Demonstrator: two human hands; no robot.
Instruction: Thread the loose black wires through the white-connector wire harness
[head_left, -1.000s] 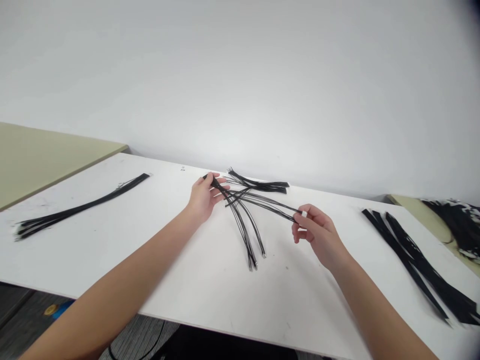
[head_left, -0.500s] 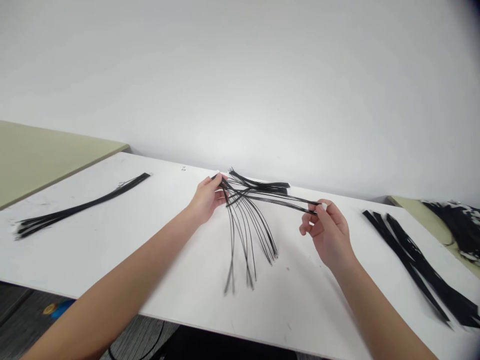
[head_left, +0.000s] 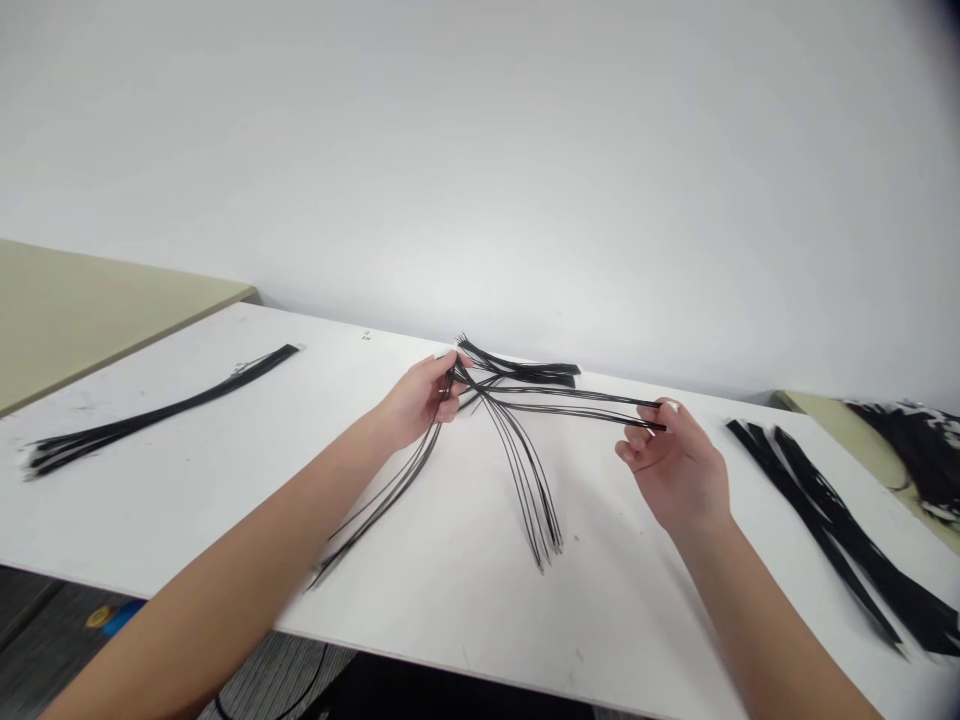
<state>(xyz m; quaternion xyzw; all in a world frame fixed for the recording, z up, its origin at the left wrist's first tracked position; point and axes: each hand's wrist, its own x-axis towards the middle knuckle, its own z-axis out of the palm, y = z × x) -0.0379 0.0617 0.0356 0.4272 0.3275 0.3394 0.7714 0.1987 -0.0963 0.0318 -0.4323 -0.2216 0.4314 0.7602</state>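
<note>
Thin black wires point(head_left: 491, 397) spread out between my two hands above the white table point(head_left: 450, 600). My left hand point(head_left: 416, 405) pinches them together at one end, thumb on top. Some strands bend down on the left past my forearm, while a second group hangs in the middle with small metallic-looking tips. Stretched to the right, several more strands reach my right hand point(head_left: 682, 465), whose thumb and fingers are closed on their ends; a small white piece shows at the thumb. Just behind the wires lies another black wire bundle point(head_left: 525, 370).
A long black wire bundle point(head_left: 187, 403) rests on the left of the table. Several flat black strips point(head_left: 840, 520) lie on the right. Farther right is a dark pile point(head_left: 919, 455) with white bits on a beige surface. A white wall point(head_left: 480, 180) rises behind.
My right hand has moved to the right with the wire ends, and my left hand slightly right. Some hanging strands have swung left past my left forearm, separating from the middle group.
</note>
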